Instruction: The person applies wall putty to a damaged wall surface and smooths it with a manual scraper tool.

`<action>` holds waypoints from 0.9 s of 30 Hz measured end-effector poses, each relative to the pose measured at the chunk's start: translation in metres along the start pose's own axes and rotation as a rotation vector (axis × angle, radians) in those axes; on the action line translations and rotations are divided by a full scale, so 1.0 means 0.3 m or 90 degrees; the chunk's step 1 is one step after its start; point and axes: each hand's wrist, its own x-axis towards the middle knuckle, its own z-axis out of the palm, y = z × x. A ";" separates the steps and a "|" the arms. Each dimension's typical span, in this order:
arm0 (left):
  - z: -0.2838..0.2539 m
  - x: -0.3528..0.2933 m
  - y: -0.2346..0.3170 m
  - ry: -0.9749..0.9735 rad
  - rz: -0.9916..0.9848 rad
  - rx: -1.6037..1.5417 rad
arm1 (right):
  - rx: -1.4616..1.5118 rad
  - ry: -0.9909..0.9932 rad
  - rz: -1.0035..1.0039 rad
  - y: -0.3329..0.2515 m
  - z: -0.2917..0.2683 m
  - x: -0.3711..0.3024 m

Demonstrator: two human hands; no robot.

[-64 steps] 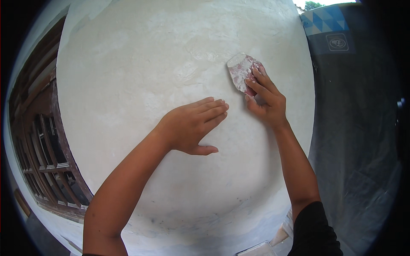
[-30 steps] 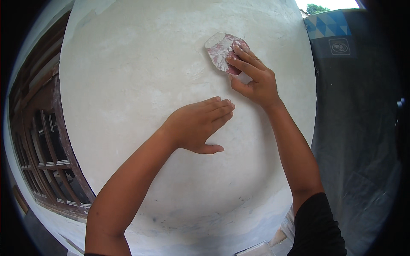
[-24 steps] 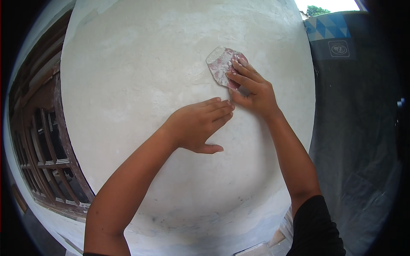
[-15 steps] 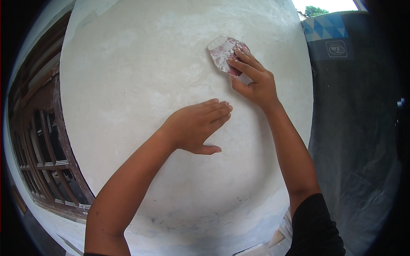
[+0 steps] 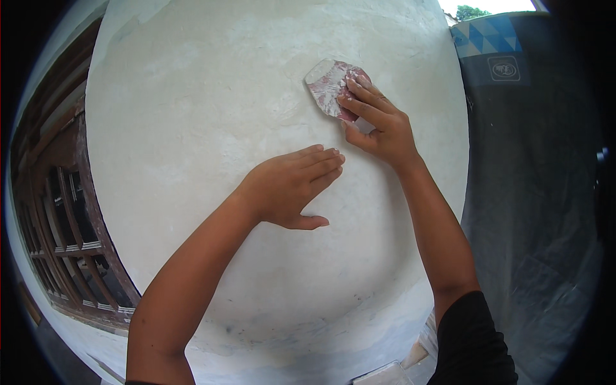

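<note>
My right hand [image 5: 378, 125] presses a piece of reddish sandpaper [image 5: 330, 86], caked with white dust, against the pale plastered wall [image 5: 192, 122]. Its fingers lie over the right part of the sheet, with the thumb at the lower edge. Below and to the left, my left hand [image 5: 292, 186] is held flat at the wall, fingers stretched together and thumb apart, with nothing in it. Whether its palm touches the wall cannot be seen.
A brown wooden window frame [image 5: 86, 212] with dark panes borders the wall on the left. Along the right hangs a dark sheet [image 5: 526, 160] with a blue patterned band. A light flat object [image 5: 385, 374] lies low at the wall's foot.
My right hand and the sandpaper have slid slightly down and left on the wall. My left hand keeps nearly the same place, and the whole view has shifted a little.
</note>
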 end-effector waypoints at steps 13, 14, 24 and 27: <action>-0.007 -0.002 -0.001 -0.007 0.000 0.003 | -0.005 0.007 0.006 -0.006 -0.010 -0.024; -0.007 -0.003 -0.002 -0.014 -0.001 0.005 | -0.005 -0.018 0.014 -0.002 0.000 -0.040; -0.006 0.008 0.000 -0.010 0.007 -0.002 | 0.010 0.045 0.023 0.006 -0.033 -0.036; -0.002 -0.014 -0.008 -0.010 -0.006 0.013 | 0.037 0.014 0.015 -0.015 0.016 -0.011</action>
